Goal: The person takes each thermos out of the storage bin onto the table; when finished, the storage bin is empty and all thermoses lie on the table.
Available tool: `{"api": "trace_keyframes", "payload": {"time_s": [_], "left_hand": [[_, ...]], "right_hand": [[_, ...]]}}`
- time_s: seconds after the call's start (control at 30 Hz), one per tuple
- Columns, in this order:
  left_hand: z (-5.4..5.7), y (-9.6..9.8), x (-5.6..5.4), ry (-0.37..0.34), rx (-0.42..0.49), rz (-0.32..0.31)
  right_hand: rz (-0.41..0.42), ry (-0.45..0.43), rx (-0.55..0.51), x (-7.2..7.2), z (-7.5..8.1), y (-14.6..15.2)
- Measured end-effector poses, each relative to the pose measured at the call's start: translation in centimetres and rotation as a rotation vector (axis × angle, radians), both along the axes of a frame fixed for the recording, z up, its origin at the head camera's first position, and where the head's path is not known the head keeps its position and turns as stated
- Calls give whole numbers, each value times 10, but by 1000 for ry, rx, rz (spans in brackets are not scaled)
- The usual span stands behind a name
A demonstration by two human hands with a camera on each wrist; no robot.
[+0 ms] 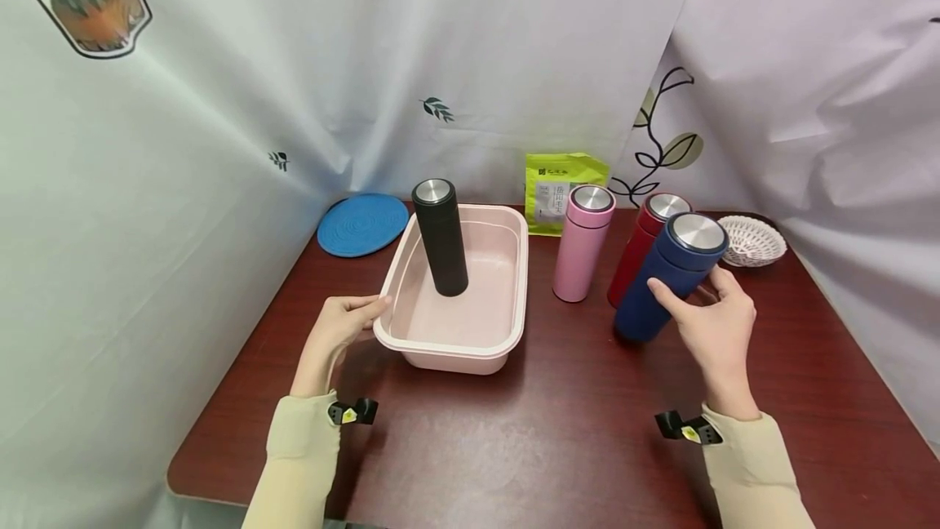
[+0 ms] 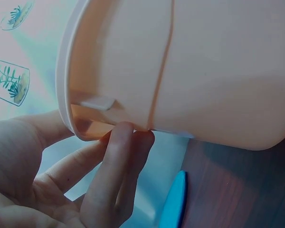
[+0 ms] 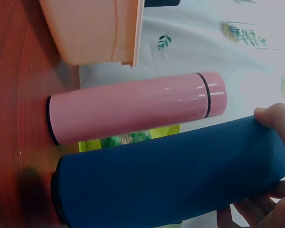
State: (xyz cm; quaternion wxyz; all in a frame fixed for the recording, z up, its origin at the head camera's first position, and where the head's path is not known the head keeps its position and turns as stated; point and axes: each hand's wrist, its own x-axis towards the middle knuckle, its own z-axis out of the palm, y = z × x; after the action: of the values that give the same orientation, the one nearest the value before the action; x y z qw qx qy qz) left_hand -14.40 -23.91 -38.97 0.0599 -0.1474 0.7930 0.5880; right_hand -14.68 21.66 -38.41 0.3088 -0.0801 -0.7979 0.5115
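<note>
My left hand [image 1: 345,326] grips the left rim of a pink plastic basin [image 1: 520,268], with fingers curled under the edge in the left wrist view. Inside the basin stands a black thermos [image 1: 444,247] with a silver lid top. On the right, my right hand [image 1: 708,321] holds a blue thermos [image 1: 664,280] near its upper part, thumb on one side and fingers on the other. The blue thermos partly covers a red thermos [image 1: 633,255] behind it. A pink thermos [image 1: 583,247] stands upright between the basin and the red one; the right wrist view shows it beside the blue one.
A blue round mat [image 1: 363,224] lies at the back left. Behind the pink thermos a green packet [image 1: 547,194] stands against the curtain. At the back right sits a white woven basket [image 1: 752,242]. All are on a dark red table [image 1: 573,431].
</note>
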Motion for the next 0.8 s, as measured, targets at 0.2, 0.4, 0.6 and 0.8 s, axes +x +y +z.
{"api": "trace_keyframes", "payload": {"time_s": [0.2, 0.4, 0.6, 0.8], "left_hand": [[0, 0, 1, 5, -1, 8], [-2, 0, 1, 19, 6, 8], [-3, 0, 0, 24, 8, 10], [-1, 0, 1, 17, 6, 3]], "right_hand": [[-31, -14, 33, -2, -4, 6], [-49, -8, 31, -4, -5, 12], [-72, -5, 36, -7, -7, 17], [-103, -39, 21, -9, -10, 23]]}}
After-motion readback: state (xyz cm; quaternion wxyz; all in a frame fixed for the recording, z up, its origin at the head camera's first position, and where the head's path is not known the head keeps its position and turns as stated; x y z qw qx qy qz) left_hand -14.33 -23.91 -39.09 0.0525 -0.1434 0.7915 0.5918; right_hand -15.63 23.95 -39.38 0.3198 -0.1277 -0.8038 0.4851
